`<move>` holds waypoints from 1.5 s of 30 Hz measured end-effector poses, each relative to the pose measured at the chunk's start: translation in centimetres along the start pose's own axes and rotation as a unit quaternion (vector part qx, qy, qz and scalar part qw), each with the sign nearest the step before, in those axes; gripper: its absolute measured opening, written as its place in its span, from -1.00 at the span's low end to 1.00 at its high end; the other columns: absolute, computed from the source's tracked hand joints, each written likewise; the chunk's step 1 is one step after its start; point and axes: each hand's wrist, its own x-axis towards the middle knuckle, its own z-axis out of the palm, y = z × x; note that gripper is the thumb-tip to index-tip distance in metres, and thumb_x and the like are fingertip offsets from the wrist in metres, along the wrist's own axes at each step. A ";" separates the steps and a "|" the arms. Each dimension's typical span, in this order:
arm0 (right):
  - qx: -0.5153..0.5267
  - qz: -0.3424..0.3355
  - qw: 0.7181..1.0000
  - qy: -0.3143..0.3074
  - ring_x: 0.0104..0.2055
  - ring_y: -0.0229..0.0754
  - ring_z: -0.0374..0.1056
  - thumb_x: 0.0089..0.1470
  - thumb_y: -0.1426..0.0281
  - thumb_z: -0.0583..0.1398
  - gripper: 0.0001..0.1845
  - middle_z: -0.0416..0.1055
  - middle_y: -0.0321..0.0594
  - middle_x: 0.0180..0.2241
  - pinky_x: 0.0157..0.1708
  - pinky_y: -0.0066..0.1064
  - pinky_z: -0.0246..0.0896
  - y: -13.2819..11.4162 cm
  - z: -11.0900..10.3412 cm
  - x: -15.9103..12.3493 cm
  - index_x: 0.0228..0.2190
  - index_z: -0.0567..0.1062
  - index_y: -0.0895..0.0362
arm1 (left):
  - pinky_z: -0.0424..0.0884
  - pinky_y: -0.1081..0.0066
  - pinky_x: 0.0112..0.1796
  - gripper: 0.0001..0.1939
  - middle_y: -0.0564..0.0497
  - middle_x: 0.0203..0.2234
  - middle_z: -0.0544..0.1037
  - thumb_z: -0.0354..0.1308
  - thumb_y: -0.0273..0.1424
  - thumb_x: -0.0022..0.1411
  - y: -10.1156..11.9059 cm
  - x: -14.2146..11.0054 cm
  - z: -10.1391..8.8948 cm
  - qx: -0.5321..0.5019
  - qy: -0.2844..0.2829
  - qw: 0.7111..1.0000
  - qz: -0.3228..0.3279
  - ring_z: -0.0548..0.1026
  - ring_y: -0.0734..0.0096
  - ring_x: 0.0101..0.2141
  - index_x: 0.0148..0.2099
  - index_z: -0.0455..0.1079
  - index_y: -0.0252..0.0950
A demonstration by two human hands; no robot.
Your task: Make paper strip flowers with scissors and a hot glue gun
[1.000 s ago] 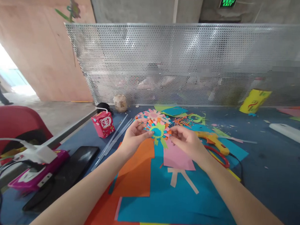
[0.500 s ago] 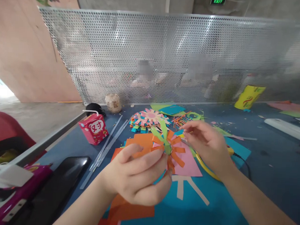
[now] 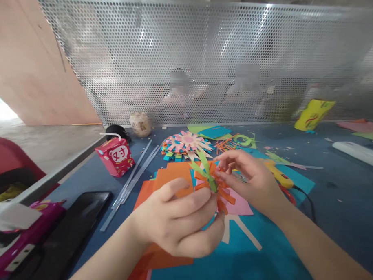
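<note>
My left hand [image 3: 183, 221] is closed around the underside of a paper flower [image 3: 227, 195], which has orange petal strips and green strips standing up from its middle. The fingertips of my right hand [image 3: 249, 177] pinch at an orange petal on the flower's far right side. Part of the flower is hidden behind my left fingers. Below both hands lie a pink sheet [image 3: 241, 205], orange sheets [image 3: 176, 172] and a large blue sheet [image 3: 261, 265]. A pale cut-out with strips [image 3: 249, 234] rests on the blue one.
Layered paper flowers [image 3: 188, 142] lie behind my hands, near orange paper scraps [image 3: 226, 146]. A yellow glue gun [image 3: 277, 174] with a black cord lies right. Leftward are clear sticks [image 3: 139, 167], a red drink box [image 3: 115, 156] and a black phone [image 3: 89, 210]. A perforated metal screen [image 3: 189, 46] stands behind.
My right hand has moved left and in to the flower, and its fingertips now meet a petal. My left hand has shifted slightly right with the flower. The view has tilted down a little.
</note>
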 end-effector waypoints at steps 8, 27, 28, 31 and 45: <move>0.033 0.052 0.998 -0.027 -0.34 -0.25 0.32 -0.03 0.34 0.23 -0.83 0.39 -0.29 -0.40 -0.36 -0.39 0.27 0.0 -0.2 0.2 -0.32 0.41 0.06 | 0.26 0.34 -0.30 -0.88 0.12 -0.41 0.61 0.09 -0.48 0.13 0.2 0.4 0.3 0.022 -0.009 0.999 0.029 0.50 0.44 -0.28 -0.37 0.40 -0.16; 0.061 0.068 0.996 0.024 -0.26 -0.21 0.38 0.01 0.38 0.15 -0.90 0.45 -0.25 -0.33 -0.27 -0.35 0.33 0.3 -0.5 0.4 -0.36 0.45 0.06 | 0.27 0.32 -0.27 -0.88 0.10 -0.40 0.61 0.14 -0.53 0.09 0.4 -0.1 0.9 0.027 0.002 1.000 -0.010 0.51 0.40 -0.32 -0.38 0.38 -0.17; 0.059 0.070 0.995 0.030 -0.25 -0.20 0.38 0.00 0.38 0.16 -0.89 0.46 -0.24 -0.32 -0.27 -0.34 0.33 0.3 -0.5 0.4 -0.35 0.45 0.06 | 0.27 0.32 -0.26 -0.87 0.11 -0.40 0.61 0.13 -0.53 0.09 0.3 -0.1 1.0 0.035 0.002 0.999 -0.012 0.51 0.41 -0.33 -0.38 0.38 -0.16; 0.071 0.069 0.994 0.036 -0.26 -0.19 0.39 -0.02 0.37 0.19 -0.89 0.46 -0.24 -0.33 -0.29 -0.34 0.34 0.2 -0.4 0.3 -0.35 0.46 0.06 | 0.28 0.33 -0.25 -0.86 0.13 -0.40 0.61 0.11 -0.53 0.11 0.3 -0.1 1.1 0.051 -0.003 0.999 -0.013 0.51 0.43 -0.33 -0.38 0.38 -0.15; 0.008 0.023 1.000 0.004 -0.35 -0.26 0.34 -0.01 0.43 0.18 -0.90 0.42 -0.31 -0.39 -0.36 -0.41 0.28 -0.1 -0.2 0.1 -0.35 0.43 0.04 | 0.26 0.35 -0.32 -0.84 0.11 -0.41 0.62 0.12 -0.54 0.12 0.1 0.4 0.8 -0.066 -0.049 0.995 -0.061 0.55 0.37 -0.34 -0.33 0.40 -0.14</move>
